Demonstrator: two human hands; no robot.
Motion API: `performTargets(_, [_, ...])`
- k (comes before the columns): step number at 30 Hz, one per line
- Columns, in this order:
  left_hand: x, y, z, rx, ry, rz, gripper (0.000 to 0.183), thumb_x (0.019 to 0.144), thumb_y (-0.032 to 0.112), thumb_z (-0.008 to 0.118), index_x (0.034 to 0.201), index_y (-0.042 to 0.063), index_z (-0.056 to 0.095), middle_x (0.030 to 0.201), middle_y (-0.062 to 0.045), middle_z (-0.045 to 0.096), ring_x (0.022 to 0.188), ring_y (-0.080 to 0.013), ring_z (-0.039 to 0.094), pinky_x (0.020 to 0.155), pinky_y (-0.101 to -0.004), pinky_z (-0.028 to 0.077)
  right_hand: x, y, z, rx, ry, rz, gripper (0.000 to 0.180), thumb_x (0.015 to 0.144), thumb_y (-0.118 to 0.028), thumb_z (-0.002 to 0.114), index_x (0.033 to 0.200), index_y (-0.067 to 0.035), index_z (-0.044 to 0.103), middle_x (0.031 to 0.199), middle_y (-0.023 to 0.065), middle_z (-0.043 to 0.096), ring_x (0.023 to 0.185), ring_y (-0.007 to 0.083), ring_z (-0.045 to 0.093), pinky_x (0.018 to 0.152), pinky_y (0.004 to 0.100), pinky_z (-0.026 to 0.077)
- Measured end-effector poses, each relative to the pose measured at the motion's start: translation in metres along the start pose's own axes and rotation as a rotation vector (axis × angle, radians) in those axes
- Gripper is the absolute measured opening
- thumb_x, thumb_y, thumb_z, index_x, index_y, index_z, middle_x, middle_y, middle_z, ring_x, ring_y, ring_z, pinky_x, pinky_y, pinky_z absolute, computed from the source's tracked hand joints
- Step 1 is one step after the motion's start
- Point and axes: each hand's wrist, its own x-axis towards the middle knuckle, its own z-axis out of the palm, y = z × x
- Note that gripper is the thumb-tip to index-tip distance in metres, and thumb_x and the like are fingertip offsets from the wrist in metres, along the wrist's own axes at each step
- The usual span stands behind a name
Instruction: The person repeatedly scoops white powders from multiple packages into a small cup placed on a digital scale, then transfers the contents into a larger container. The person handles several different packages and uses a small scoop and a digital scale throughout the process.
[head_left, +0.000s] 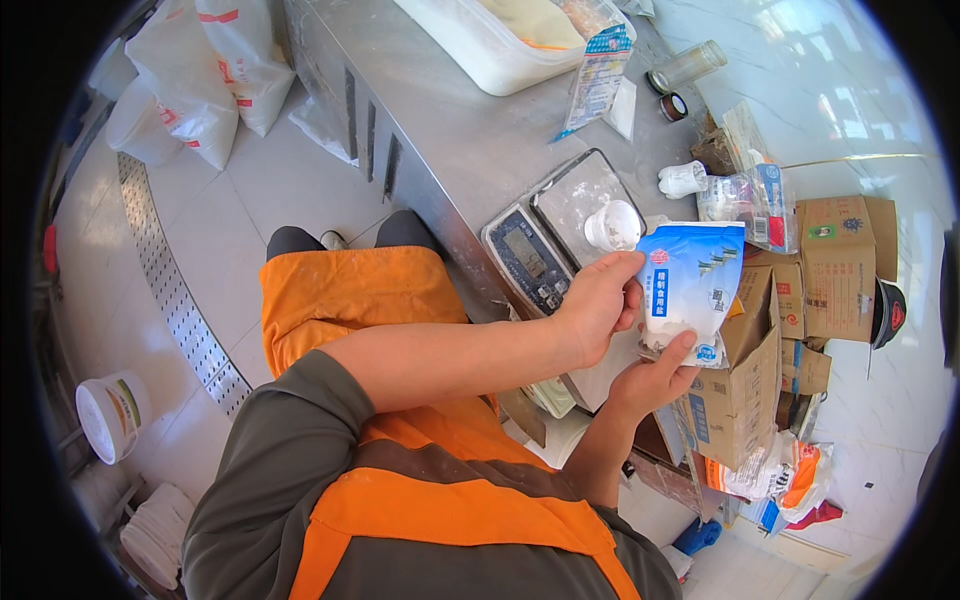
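Observation:
In front of me, both hands hold a blue-and-white plastic packet with white contents settled at its bottom. My left hand pinches the packet's upper left edge between thumb and finger. Lower down, my right hand grips the bottom end, its thumb on the printed face. A digital scale with a white-dusted platform sits on the steel counter, just beyond my left hand. On the platform is a small white plastic cup, close to the packet's left edge.
A white plastic tub stands on the counter beside another printed packet. A glass jar lies near the wall. Cardboard boxes are stacked to the right. Large sacks and a white bucket are on the left.

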Motion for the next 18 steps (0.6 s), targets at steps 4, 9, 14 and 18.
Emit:
performTargets(4, [-0.0007,-0.0004,0.0010,0.000,0.023,0.005,0.018,0.100,0.026,0.052,0.093,0.010,0.053,0.069,-0.002,0.049,0.056,-0.0121,0.042,0.052,-0.0258,0.033,0.0004,0.0012,0.0000,0.008,-0.011,0.001,0.047,0.103,-0.028,0.052,0.136,0.005,0.044,0.130,0.0154,0.057,0.111,0.0201,0.057,0.092,0.0334,0.047])
performTargets(9, [-0.0019,0.0003,0.0025,-0.010,0.030,0.012,0.018,0.100,0.026,0.052,0.090,0.010,0.052,0.068,-0.002,0.049,0.055,-0.0121,0.042,0.051,-0.0262,0.033,-0.0005,0.0018,0.0008,0.019,-0.003,-0.009,0.047,0.103,-0.028,0.053,0.135,0.005,0.044,0.130,0.0150,0.057,0.110,0.0194,0.058,0.091,0.0328,0.047])
performTargets(14, [0.0013,0.0034,0.0019,0.034,0.009,0.032,0.020,0.099,0.025,0.054,0.085,0.010,0.053,0.067,-0.001,0.049,0.054,-0.0119,0.041,0.051,-0.0262,0.033,-0.0012,0.0012,0.0002,0.017,0.004,-0.014,0.046,0.103,-0.028,0.053,0.134,0.005,0.045,0.128,0.0144,0.058,0.108,0.0187,0.058,0.090,0.0320,0.047])
performTargets(18, [0.0006,0.0040,0.0033,0.046,0.019,0.041,0.018,0.098,0.023,0.056,0.085,0.010,0.054,0.067,0.000,0.049,0.054,-0.0110,0.042,0.051,-0.0251,0.033,-0.0015,0.0011,0.0002,0.018,0.018,-0.008,0.046,0.102,-0.028,0.053,0.134,0.005,0.045,0.127,0.0145,0.058,0.108,0.0188,0.057,0.090,0.0319,0.047])
